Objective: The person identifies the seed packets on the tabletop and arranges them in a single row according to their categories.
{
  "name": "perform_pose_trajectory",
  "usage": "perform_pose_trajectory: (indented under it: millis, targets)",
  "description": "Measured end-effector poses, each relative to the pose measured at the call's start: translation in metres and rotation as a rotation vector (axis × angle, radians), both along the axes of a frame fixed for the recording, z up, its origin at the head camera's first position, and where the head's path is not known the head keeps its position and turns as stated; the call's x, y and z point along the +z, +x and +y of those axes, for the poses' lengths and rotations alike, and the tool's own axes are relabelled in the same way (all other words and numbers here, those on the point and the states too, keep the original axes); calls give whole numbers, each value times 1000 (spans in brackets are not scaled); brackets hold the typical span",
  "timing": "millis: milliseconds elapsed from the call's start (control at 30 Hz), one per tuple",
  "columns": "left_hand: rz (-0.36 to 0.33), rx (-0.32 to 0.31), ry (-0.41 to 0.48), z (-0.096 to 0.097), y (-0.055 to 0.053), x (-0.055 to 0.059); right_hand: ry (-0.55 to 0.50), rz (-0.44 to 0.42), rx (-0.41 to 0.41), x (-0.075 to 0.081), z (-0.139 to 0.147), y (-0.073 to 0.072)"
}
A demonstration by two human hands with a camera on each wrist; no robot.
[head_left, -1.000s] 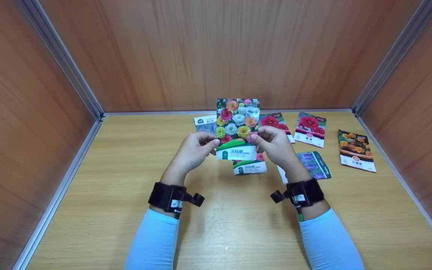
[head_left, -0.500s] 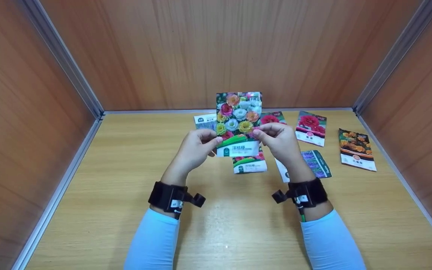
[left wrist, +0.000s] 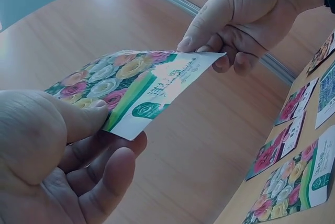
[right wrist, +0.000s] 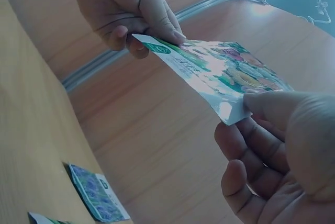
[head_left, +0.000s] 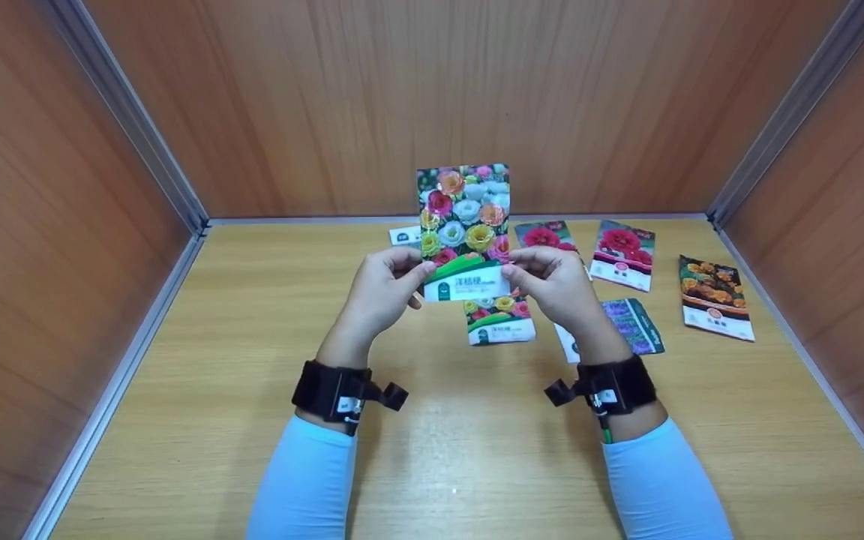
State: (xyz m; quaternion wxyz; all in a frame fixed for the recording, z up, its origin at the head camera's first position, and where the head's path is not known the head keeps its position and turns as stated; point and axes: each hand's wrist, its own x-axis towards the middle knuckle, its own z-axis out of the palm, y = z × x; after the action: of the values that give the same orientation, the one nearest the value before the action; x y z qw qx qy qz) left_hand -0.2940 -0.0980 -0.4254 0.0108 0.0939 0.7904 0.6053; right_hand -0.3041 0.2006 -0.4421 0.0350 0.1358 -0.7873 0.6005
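A flower seed packet (head_left: pixel 466 225) with multicoloured blooms and a white-and-green lower band is held up above the table, picture side facing me. My left hand (head_left: pixel 381 296) pinches its left edge between thumb and fingers. At the opposite edge, my right hand (head_left: pixel 558 292) has the same sort of pinch. The left wrist view shows the packet (left wrist: pixel 120 80) slightly bowed between both thumbs. Below it, a matching seed packet (head_left: pixel 502 326) lies on the table, its top part hidden behind the held one.
Two pink-flower packets (head_left: pixel 622 255) lie toward the back right. Farther right is an orange-flower packet (head_left: pixel 715 300). A purple-flower packet (head_left: pixel 634 326) sits partly under my right forearm. Behind the held packet, a white packet edge (head_left: pixel 404 235) shows. Wood panels (head_left: pixel 432 97) enclose the table (head_left: pixel 447 450).
Both hands have raised the held packet and shifted it slightly left, showing more of the matching packet beneath. The other packets remain where they were.
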Motion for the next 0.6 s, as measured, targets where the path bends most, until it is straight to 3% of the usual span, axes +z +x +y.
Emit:
perform_pose_trajectory:
  millis: [133, 300, 433, 600]
  targets:
    - [37, 69, -68, 7, 0, -2, 51, -28, 32, -6, 9, -5]
    - [21, 141, -174, 2, -7, -7, 161, -174, 15, -15, 18, -15]
    - [-52, 203, -283, -19, -20, -14, 280, -258, -22, -27, 22, -26]
    - [-169, 283, -422, -59, -33, -33, 452, -346, -25, -42, 21, -33]
